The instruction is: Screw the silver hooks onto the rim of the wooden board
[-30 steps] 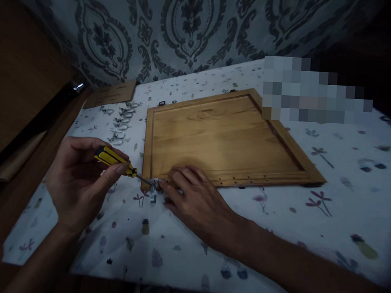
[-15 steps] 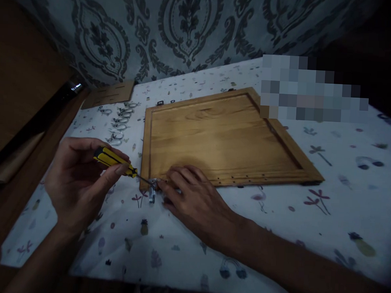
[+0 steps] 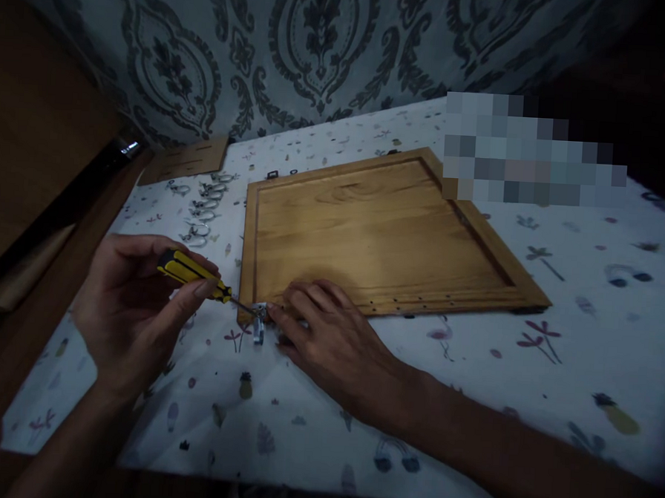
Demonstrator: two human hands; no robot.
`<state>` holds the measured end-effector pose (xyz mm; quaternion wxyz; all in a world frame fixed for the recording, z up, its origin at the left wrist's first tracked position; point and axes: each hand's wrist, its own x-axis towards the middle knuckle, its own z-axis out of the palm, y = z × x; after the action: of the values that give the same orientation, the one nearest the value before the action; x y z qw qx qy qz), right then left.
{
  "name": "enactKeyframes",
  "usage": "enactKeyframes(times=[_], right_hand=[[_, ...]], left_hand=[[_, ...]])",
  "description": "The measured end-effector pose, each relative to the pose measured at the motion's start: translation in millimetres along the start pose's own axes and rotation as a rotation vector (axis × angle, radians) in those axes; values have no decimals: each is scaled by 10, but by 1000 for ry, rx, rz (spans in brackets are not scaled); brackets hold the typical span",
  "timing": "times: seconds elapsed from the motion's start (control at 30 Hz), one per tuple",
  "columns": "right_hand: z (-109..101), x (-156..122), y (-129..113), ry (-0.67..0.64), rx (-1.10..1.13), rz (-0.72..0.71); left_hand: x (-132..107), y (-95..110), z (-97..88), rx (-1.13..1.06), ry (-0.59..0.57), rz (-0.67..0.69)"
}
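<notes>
My left hand (image 3: 140, 306) is closed round the yellow and black handle of a screwdriver (image 3: 194, 273). The screwdriver slants down to the right, its tip at a small silver metal hook (image 3: 258, 330) on the near left corner of a framed wooden board (image 3: 361, 228). Across the board's near edge lies my right hand (image 3: 328, 338), its fingers bent and its index fingertip against the hook's plate. The hook's curved end hangs past the edge. Whether the tip sits in a screw is too small to tell.
Several silver hooks (image 3: 204, 209) lie in a row left of the board, before a flat cardboard piece (image 3: 184, 161). A patterned white cloth (image 3: 456, 449) covers the table. Patterned wallpaper (image 3: 321, 40) stands behind, and a blurred patch hides the back right.
The screwdriver and my left hand have shifted very slightly to the left. My right hand, the hook and the board look the same.
</notes>
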<state>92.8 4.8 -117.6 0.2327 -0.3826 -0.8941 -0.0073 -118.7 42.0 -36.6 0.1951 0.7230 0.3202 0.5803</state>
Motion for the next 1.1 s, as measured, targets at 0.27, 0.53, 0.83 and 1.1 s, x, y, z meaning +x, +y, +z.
enactKeyframes(times=[0.27,0.53,0.83,1.1], right_hand=[[-12,13,7,-24,8,-9],[-24,19,14,-36,15,-5],[-7,9,4,-4,8,2],[-1,20,8,-14,1,2]], left_hand=[[-20,7,13,31,24,-22],[-5,23,29,16,17,5],[-3,49,28,37,-1,23],[-34,100,-21,81,-71,29]])
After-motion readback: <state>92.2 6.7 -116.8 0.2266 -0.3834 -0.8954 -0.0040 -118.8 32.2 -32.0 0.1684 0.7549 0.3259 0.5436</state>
